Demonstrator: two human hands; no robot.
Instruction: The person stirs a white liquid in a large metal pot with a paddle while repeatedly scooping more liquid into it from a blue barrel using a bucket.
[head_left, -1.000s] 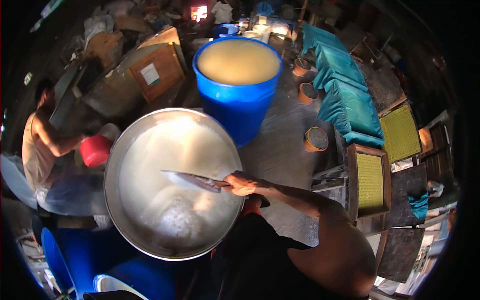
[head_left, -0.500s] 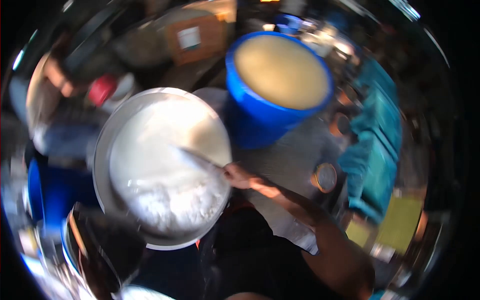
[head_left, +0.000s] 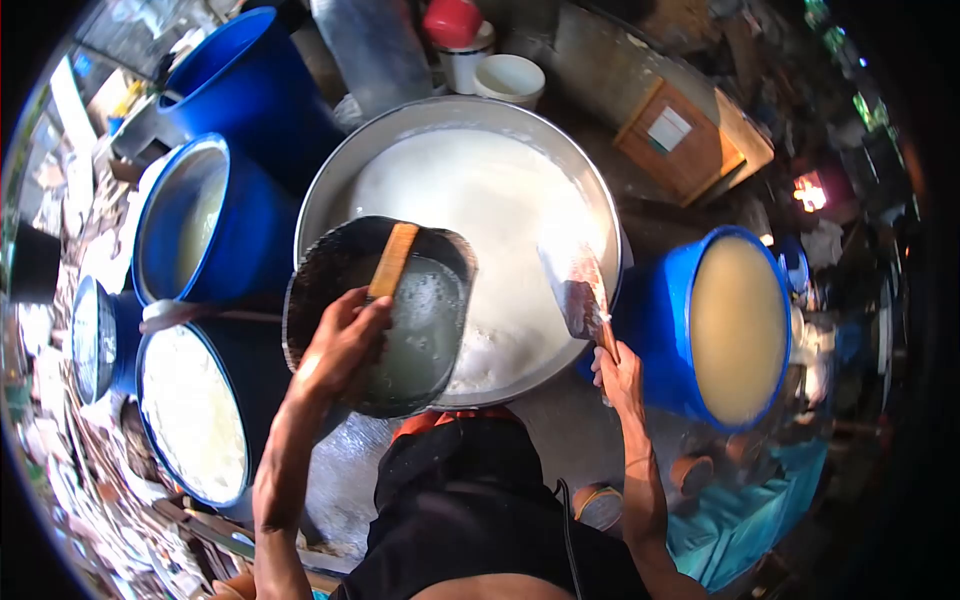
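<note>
My left hand (head_left: 345, 340) is closed around the wooden handle (head_left: 394, 258) of a black bucket (head_left: 318, 285). Cloudy, pale liquid (head_left: 425, 330) lies inside the bucket, which overlaps the near left side of a wide metal vat (head_left: 342, 190). White, milky liquid (head_left: 450, 170) fills much of the vat, with foamy lumps along its near side. At the vat's right rim, my right hand (head_left: 622, 375) grips the wooden handle of a flat paddle (head_left: 578, 290). The paddle's broad blade is over the white liquid and points away from me.
A blue barrel (head_left: 692, 330) of beige liquid stands right of the vat. More blue barrels (head_left: 270, 90) line the left, one full of white stuff (head_left: 195, 410). Behind the vat are a white tub (head_left: 510, 78) and a red container (head_left: 452, 22). Teal sheeting (head_left: 740, 520) lies lower right.
The view has turned left, so the vat is now central. The black bucket has come from the lower left to over the vat's edge. The paddle has shifted to the vat's right side.
</note>
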